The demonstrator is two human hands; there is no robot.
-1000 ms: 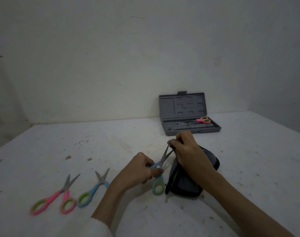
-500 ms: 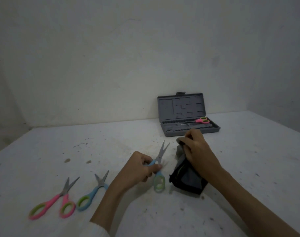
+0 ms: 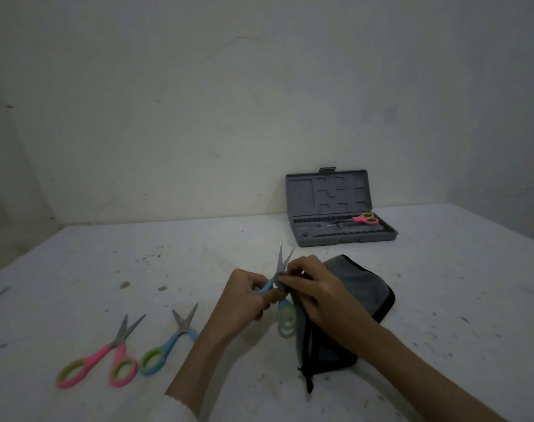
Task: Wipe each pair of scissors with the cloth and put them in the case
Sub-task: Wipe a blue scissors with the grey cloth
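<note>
Scissors (image 3: pixel 280 269) pointed away from us, blades parted; left hand (image 3: pixel 247 292) gripped handle, right hand (image 3: pixel 317 287) pinched cloth (image 3: pixel 360 287) at pivot.

Left hand (image 3: pixel 247 292) hides the blue scissors' (image 3: pixel 275 281) handle.

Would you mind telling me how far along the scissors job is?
Done: one pink pair lies in the open case. In hand: the left hand holds a blue pair while the right hand pinches the cloth on its blades. Left: a pink pair and a blue pair on the table.
</note>
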